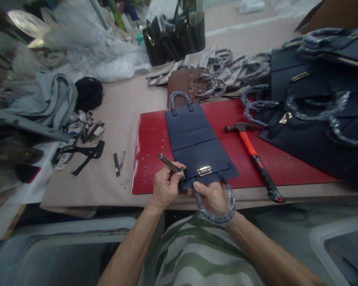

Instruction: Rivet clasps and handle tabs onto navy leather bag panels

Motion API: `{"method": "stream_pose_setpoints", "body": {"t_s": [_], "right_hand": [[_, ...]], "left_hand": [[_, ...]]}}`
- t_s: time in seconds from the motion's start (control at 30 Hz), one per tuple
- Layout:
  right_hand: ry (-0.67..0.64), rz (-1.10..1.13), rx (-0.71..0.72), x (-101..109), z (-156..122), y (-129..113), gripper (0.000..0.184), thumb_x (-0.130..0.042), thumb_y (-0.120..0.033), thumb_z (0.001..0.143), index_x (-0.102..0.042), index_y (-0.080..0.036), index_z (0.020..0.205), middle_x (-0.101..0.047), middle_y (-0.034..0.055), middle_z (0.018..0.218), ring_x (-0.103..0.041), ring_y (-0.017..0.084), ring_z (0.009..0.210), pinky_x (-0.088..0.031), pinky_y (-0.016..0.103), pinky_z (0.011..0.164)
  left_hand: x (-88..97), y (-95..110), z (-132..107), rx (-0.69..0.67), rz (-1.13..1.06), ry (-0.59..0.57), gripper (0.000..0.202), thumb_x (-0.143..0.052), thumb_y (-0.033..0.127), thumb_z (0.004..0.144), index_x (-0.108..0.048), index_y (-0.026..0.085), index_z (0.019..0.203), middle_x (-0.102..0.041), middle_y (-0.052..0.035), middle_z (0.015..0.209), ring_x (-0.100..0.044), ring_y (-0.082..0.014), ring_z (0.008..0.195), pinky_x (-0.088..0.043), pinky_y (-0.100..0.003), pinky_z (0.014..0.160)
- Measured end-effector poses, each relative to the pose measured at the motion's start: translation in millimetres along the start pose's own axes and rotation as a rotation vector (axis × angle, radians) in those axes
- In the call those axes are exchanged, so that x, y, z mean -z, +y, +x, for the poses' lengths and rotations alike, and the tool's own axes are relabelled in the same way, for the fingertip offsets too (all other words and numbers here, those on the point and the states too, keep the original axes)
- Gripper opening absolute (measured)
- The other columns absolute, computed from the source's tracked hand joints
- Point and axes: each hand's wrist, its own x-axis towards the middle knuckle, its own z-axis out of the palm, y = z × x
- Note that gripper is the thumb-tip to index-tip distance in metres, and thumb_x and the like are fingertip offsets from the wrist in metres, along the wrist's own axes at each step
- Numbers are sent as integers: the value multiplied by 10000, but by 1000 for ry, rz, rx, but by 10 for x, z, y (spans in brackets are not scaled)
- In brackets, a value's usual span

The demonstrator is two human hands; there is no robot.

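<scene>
A flat navy handbag panel (193, 133) lies lengthwise in front of me, with a gold clasp (204, 171) near its close end. My left hand (166, 184) is closed round a metal punch (170, 163), whose tip meets the panel's edge left of the clasp. Through the plastic-wrapped near handle (216, 217) reaches my right hand (211, 196), its thumb on top of the panel's near edge and the other fingers mostly hidden beneath. A second wrapped handle (180, 95) stands at the far end.
Under the panel is a red board (150, 139). A claw hammer (253, 155) lies to the right, beside a heap of navy bags (310, 103). Brown panels (179, 83) and black bags (174, 39) are behind. Small metal rods (119, 163) and black straps (89, 151) lie left.
</scene>
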Motion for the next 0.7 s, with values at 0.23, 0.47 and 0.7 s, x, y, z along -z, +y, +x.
{"method": "stream_pose_setpoints", "body": {"t_s": [0.23,0.47,0.7], "right_hand": [[23,323,-247,82,-321,99,395,-870,-272,667,-708,-146,1005,-734,111,1070,-694,254,1051,-524,379,958],[154,319,-458,188,-616,141,325,-810,-241,703,-685,-152,989,-740,111,1033,-714,199,908,-548,310,819],[-175,-641,-526,629,-806,-630,184,-575,-342,796,-637,-169,801,-686,68,701,-587,164,560,-397,261,494]], "left_hand": [[-71,-112,-2,-98,127,-32,149,-545,122,883,-597,187,1006,-707,-63,1018,-691,-174,947,-562,-284,842],[-171,-176,-111,-295,237,-14,187,-516,88,888,-571,184,1039,-683,-89,1062,-667,-189,1032,-548,-326,926],[-195,-190,-127,-258,222,6,183,-541,91,877,-587,187,1026,-697,-88,1068,-679,-190,1021,-558,-318,905]]}}
